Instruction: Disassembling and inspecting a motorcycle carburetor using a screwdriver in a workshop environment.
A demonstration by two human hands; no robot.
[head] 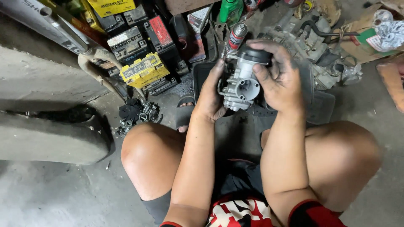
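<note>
The head view looks straight down on a person squatting on a concrete floor, both knees spread and both hands raised between them. The left hand is closed around the left side of a small silver carburetor, thumb up along its body and the other fingers hidden behind it. The right hand wraps the other side from above — its fingers curl over the black round cap on top of the carburetor, thumb pressed near the round open bore that faces the camera. Both hands are grimy and both grip firmly; neither is open. The carburetor is held in the air over a dark plastic tray on the floor, clear of it.

Just behind the carburetor stands a spray can with a red label, and beyond that a grey engine block with a black hose. To the left lie stacked batteries, one of them a yellow battery, plus a small heap of dark metal parts near a sandalled foot.

Judging by the grips, the step in hand is working on the cap — the right hand seems set to seat or turn it while the left steadies the body. The next move calls for the left hand to hold the body firm against any twist, and for the cap to stay square on its seat.
</note>
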